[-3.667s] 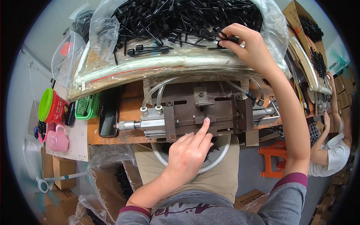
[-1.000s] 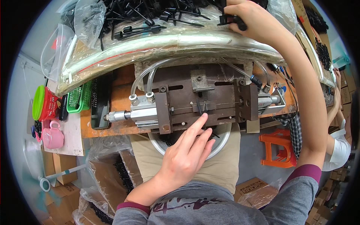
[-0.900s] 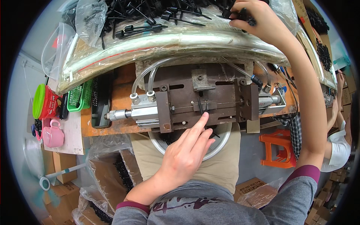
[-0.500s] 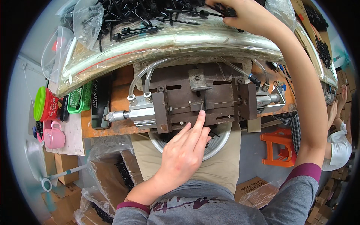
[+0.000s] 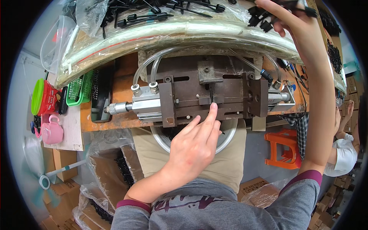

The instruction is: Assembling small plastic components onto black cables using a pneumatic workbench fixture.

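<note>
My left hand (image 5: 193, 149) reaches over the metal fixture (image 5: 184, 78) with its fingers stretched out. Its index fingertip rests at the near end of a thin black plastic part (image 5: 211, 94), which lies across the small block in the fixture's middle. At the upper right, my right hand (image 5: 303, 32) is closed round a bunch of black plastic parts (image 5: 260, 16) with thick ends. Some of that bunch is hidden by the fingers. More loose black stemmed parts (image 5: 143, 19) are heaped on the plastic-covered shelf at the far side.
Air cylinders (image 5: 145, 108) with clear hoses flank the fixture. Below it, a white-rimmed basket (image 5: 229, 140) sits at my lap. Left are a green basket (image 5: 79, 92), a red tub (image 5: 51, 99) and a pink cup (image 5: 52, 132). An orange stool (image 5: 281, 149) and another person (image 5: 341, 153) are on the right.
My right hand has moved right, away from the heap, carrying the bunch of black parts. My left index finger stays at the part in the fixture. The view has shifted slightly.
</note>
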A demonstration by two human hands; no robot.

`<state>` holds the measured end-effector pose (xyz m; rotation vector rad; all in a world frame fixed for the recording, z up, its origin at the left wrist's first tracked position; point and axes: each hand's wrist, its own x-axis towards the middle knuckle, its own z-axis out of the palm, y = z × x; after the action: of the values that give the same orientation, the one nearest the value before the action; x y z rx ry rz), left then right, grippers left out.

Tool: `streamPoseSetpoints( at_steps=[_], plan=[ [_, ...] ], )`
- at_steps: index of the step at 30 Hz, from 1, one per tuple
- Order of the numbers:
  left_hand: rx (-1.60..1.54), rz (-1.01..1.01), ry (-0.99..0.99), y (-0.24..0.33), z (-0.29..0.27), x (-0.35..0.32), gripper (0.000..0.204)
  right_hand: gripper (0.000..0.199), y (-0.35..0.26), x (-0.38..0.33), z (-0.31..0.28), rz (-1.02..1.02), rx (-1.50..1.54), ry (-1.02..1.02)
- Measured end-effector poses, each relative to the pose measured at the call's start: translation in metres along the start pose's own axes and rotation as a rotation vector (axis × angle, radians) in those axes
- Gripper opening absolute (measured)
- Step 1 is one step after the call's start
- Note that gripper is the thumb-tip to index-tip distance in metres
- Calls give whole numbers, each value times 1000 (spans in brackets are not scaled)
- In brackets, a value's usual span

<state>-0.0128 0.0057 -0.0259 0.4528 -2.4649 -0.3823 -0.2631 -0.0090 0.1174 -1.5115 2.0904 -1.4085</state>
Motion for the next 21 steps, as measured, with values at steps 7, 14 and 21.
streamPoseSetpoints(
  at_steps=[7, 14, 21],
  plan=[
    [16, -6, 5, -2, 0, 7, 24, 23, 35, -27, -21, -122, 254, 111],
    [9, -36, -24, -3, -3, 6, 23, 19, 23, -61, -8, 64, 506, 83],
    [-263, -16, 284, 3, -32, 12, 38, 17, 17, -116, 25, 438, 723, -177]
  ],
)
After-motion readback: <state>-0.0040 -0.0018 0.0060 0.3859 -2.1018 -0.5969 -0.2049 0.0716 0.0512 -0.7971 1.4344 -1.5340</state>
